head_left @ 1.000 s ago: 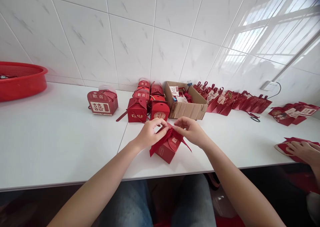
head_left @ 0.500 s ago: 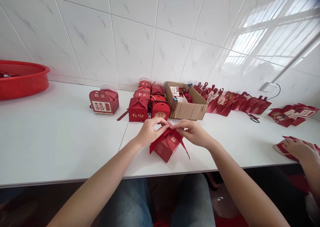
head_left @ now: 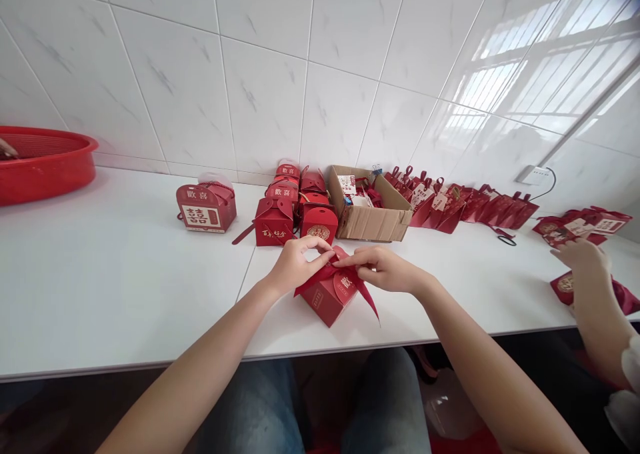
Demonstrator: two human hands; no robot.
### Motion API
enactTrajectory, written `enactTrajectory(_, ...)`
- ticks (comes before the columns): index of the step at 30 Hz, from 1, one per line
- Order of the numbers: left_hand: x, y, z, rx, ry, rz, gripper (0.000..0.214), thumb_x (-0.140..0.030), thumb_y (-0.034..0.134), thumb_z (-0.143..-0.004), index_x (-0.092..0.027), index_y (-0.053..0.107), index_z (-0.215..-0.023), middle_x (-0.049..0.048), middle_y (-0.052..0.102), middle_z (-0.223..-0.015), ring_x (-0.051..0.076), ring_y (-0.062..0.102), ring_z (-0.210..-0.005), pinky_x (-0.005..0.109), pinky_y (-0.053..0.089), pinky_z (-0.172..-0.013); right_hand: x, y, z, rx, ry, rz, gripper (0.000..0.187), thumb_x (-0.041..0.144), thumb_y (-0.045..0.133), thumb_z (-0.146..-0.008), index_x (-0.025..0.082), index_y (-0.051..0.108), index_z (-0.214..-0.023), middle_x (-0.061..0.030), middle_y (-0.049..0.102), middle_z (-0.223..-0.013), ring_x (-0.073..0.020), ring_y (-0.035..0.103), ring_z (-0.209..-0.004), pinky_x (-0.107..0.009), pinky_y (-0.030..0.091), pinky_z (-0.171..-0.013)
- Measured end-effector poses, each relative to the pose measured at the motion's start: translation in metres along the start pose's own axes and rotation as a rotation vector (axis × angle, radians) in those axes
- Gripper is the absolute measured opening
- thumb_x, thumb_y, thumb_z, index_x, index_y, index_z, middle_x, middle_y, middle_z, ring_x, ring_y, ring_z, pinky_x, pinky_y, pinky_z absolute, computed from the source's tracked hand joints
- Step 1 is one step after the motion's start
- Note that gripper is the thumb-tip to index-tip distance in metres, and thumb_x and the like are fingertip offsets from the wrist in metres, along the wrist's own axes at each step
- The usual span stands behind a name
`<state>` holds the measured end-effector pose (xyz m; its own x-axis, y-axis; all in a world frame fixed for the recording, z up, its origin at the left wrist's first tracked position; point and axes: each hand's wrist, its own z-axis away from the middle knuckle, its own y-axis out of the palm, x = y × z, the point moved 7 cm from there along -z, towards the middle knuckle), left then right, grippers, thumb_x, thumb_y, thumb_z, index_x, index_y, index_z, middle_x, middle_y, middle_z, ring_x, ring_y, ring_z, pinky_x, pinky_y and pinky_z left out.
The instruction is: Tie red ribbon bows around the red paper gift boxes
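Note:
A small red gift box (head_left: 329, 299) with gold characters stands near the table's front edge, turned corner-on to me. Dark red ribbon (head_left: 369, 299) is tied in a bow on its top, its tails hanging down the sides. My left hand (head_left: 299, 265) pinches the ribbon between thumb and fingertips at the box's upper left. From the right, my right hand (head_left: 387, 267) reaches over the top, index finger stretched onto the knot and the other fingers curled. Whether those curled fingers grip ribbon is partly hidden.
Behind the box are several red gift boxes (head_left: 274, 222) and an open cardboard box (head_left: 373, 222). Red bags (head_left: 443, 207) line the wall. Another box (head_left: 206, 207) and a red basket (head_left: 50, 167) stand left. At right, a co-worker's hand (head_left: 585, 257) hovers near scissors (head_left: 507, 240).
My right index finger has moved left onto the knot; my left hand keeps its pinch. The co-worker's hand has lifted off a red box. A hand has appeared in the red basket.

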<state>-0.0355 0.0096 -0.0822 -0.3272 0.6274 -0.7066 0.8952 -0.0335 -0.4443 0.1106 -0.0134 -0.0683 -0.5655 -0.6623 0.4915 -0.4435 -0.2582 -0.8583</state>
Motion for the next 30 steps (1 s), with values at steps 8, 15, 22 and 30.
enactTrajectory(8,0.000,-0.004,0.000,-0.064,-0.018,-0.050,0.018,-0.036,0.061,-0.081,-0.020,0.068,-0.079,0.0033,0.073,-0.083,0.020,0.066,-0.080,0.031,0.052,-0.076,0.008,0.000,-0.004,0.127,-0.056,-0.055,0.053,0.003,0.040,-0.074,0.024,0.069,-0.113,-0.0015,0.071,-0.097,-0.0133,0.058,-0.075,-0.025,0.045,-0.069)
enactTrajectory(15,0.004,0.004,-0.001,0.050,-0.110,0.044,0.019,-0.036,0.052,-0.087,-0.019,0.059,-0.081,0.0019,0.066,-0.084,0.017,0.061,-0.080,0.028,0.049,-0.072,0.002,-0.003,-0.001,0.019,0.033,-0.107,0.055,0.006,0.042,-0.077,0.024,0.060,-0.125,0.0003,0.065,-0.077,-0.0113,0.051,-0.064,-0.022,0.041,-0.058)
enactTrajectory(22,0.003,0.009,0.000,0.127,-0.150,0.040,0.022,-0.041,0.053,-0.087,-0.022,0.063,-0.092,0.0030,0.066,-0.097,0.020,0.060,-0.092,0.031,0.046,-0.077,0.003,-0.008,0.005,-0.098,0.046,-0.081,0.041,0.019,0.047,-0.086,0.022,0.056,-0.126,-0.0022,0.062,-0.083,-0.0118,0.053,-0.068,-0.024,0.045,-0.063)
enactTrajectory(30,0.008,0.004,0.000,0.091,-0.155,-0.035,0.029,-0.048,0.060,-0.080,-0.020,0.062,-0.078,0.0043,0.061,-0.088,0.022,0.058,-0.089,0.036,0.044,-0.083,0.001,-0.012,0.009,-0.160,0.106,-0.080,0.024,0.028,0.055,-0.085,0.022,0.059,-0.107,-0.0051,0.063,-0.102,-0.0123,0.059,-0.073,-0.027,0.050,-0.067)
